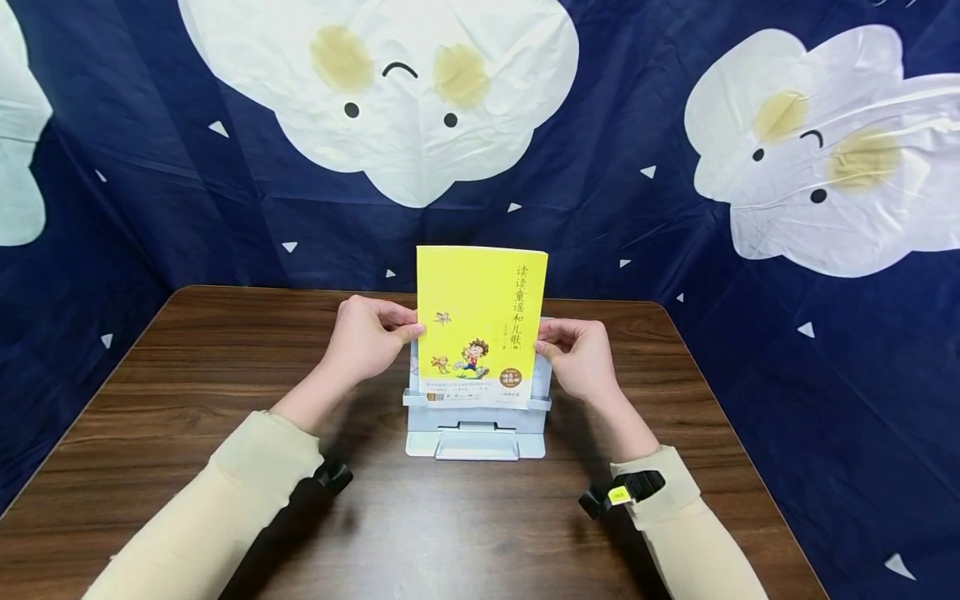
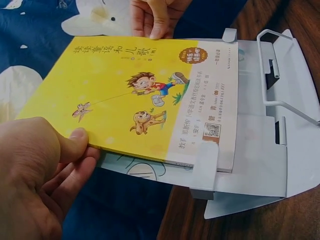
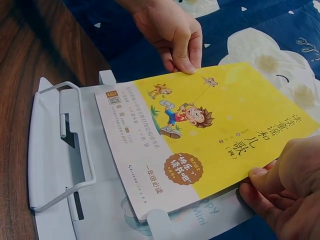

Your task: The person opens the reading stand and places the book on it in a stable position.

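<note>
A yellow children's book (image 1: 480, 317) stands upright, cover facing me, against a pale book stand (image 1: 476, 421). My left hand (image 1: 369, 337) pinches the book's left edge, thumb on the cover and fingers behind. At the opposite edge, my right hand (image 1: 579, 354) pinches it the same way. In the left wrist view, the stand's side clip (image 2: 205, 165) overlaps the book's lower corner. The right wrist view shows the other clip (image 3: 159, 224) at the other lower corner. A wire bracket (image 3: 82, 187) is hinged on the stand's base. Most of the stand's back panel is hidden behind the book.
The stand rests on a dark wooden table (image 1: 225, 358), toward its far edge. Behind the table hangs a navy cloth (image 1: 615, 225) with white clouds. Each wrist carries a black strapped camera, such as the right one (image 1: 637, 485).
</note>
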Available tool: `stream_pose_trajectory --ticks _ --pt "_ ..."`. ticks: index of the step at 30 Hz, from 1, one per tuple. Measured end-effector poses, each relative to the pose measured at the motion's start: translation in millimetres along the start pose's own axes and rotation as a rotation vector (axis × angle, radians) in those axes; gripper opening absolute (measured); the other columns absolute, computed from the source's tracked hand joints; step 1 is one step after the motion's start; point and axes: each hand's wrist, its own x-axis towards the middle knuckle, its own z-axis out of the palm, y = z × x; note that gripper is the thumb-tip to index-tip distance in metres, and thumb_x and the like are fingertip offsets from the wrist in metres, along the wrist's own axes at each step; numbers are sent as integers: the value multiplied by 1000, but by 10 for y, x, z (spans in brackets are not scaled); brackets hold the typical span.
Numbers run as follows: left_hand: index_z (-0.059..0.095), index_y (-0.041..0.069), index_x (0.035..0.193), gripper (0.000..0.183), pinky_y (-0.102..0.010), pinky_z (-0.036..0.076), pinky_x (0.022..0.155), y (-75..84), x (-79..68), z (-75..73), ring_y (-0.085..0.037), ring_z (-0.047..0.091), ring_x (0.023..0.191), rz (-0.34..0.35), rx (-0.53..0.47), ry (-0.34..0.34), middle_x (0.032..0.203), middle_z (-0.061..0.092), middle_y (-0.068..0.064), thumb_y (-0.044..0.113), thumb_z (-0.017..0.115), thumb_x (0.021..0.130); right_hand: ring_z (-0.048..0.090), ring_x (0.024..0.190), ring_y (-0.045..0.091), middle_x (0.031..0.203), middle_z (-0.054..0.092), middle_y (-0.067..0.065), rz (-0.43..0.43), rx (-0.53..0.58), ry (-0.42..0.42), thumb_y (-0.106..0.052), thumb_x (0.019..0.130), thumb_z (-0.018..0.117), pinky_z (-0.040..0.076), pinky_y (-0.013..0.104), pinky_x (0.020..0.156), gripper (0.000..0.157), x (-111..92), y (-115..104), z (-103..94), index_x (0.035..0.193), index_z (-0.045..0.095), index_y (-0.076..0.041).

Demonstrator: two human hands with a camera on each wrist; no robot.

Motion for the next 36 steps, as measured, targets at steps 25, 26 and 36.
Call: stream_pose_trajectory --ticks 25,26,36 --pt "85 3 99 15 -35 56 57 -37 -133 85 -19 70 72 14 14 0 88 79 -5 10 90 86 64 72 21 81 72 6 -13 -125 -4 10 87 80 51 29 64 12 -137 43 22 95 80 0" --pt "85 3 99 15 -35 56 57 -39 -142 89 -19 70 72 12 15 -2 88 79 -5 10 90 86 64 72 21 81 72 6 -13 -132 -4 10 87 80 51 29 64 12 -147 42 23 95 80 0" --pt "84 3 98 14 -34 55 59 -83 -228 132 -18 69 72 7 28 -15 84 79 -3 9 90 86 64 71 19 79 72 4 -33 -177 1 10 85 82 52 29 63 13 -235 108 48 94 81 0"
